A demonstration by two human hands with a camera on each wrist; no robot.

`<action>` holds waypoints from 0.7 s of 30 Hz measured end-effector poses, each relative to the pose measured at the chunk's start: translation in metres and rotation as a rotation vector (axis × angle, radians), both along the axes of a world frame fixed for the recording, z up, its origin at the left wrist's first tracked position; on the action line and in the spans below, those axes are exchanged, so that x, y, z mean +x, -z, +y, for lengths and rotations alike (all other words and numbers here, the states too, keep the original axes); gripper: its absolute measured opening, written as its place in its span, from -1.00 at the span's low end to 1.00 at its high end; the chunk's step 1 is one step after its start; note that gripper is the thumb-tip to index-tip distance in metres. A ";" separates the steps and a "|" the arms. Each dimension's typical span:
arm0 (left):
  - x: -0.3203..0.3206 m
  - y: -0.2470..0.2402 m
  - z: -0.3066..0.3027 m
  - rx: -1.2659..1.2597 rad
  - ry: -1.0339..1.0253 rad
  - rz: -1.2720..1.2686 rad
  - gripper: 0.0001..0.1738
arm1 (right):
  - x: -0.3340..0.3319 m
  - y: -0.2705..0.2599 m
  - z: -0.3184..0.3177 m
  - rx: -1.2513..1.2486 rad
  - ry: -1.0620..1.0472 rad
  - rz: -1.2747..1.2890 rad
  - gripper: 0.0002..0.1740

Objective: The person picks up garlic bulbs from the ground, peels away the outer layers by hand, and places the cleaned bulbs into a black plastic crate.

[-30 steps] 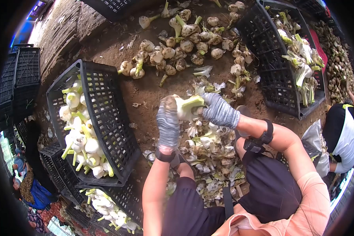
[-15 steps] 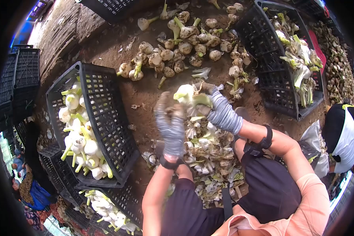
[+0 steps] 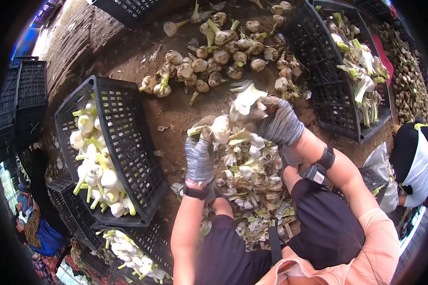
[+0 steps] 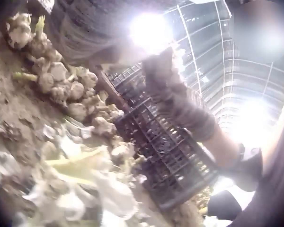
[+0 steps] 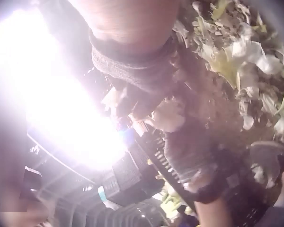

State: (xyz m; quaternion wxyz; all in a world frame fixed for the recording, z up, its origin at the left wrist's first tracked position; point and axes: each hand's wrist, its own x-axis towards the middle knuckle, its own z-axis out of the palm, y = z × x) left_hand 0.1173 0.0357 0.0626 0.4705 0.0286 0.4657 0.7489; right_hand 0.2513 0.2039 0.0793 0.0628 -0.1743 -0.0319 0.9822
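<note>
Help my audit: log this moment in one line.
Left hand: holds bulb | Right hand: holds peel | Dirty bulbs: on ground ahead

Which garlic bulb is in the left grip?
The green-stemmed white bulb in the grey gloved left grip; dirty bulbs lie on brown soil, clean ones in black plastic crates.

Right hand [image 5: 144, 97] gloved, blurred, white peel [image 5: 113, 98] at its fingers; pale garlic bulb [image 5: 168, 116] held in gloved left hand [image 5: 187, 153]; black crate [image 5: 165, 176] behind; husk litter [image 5: 246, 61] at right; glare [image 5: 52, 90] upper left.
</note>
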 end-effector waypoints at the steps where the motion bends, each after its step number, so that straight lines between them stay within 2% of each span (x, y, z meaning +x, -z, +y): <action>1: 0.000 -0.002 -0.001 0.015 0.009 -0.003 -0.67 | 0.004 0.005 0.005 -0.022 -0.049 0.016 -0.65; 3: -0.003 -0.010 -0.001 0.041 0.026 -0.007 -0.65 | 0.008 0.009 0.007 0.099 -0.182 -0.155 -0.59; 6: -0.003 -0.012 -0.002 -0.155 0.039 0.206 -0.67 | 0.010 -0.002 0.007 1.822 -1.197 -0.297 -0.34; 7: -0.001 -0.010 -0.001 -0.196 0.039 0.338 -0.74 | 0.010 -0.004 0.001 1.870 -1.130 -0.385 -0.34; 10: 0.003 -0.009 0.001 -0.247 0.068 0.428 -0.79 | -0.002 -0.016 -0.006 1.748 -0.541 -0.571 -0.32; 11: 0.004 -0.008 0.001 -0.271 0.094 0.500 -0.79 | -0.006 -0.015 -0.010 1.705 -0.407 -0.557 -0.34; 14: 0.007 -0.012 0.004 -0.240 0.130 0.661 -0.80 | -0.019 -0.014 -0.017 1.511 -0.433 -0.545 -0.41; 15: 0.009 -0.018 0.005 -0.234 0.127 0.649 -0.80 | -0.020 -0.019 -0.014 1.333 -0.501 -0.540 -0.51; 18: 0.007 -0.023 0.003 -0.279 0.134 0.502 -0.78 | -0.006 -0.001 -0.003 0.979 -0.425 -0.334 -0.59; 19: 0.006 -0.020 0.001 -0.266 0.131 0.549 -0.78 | -0.004 0.004 0.000 1.053 -0.402 -0.288 -0.65; 21: 0.005 -0.012 -0.002 -0.235 0.123 0.641 -0.74 | -0.001 0.001 0.000 0.982 -0.403 -0.384 -0.64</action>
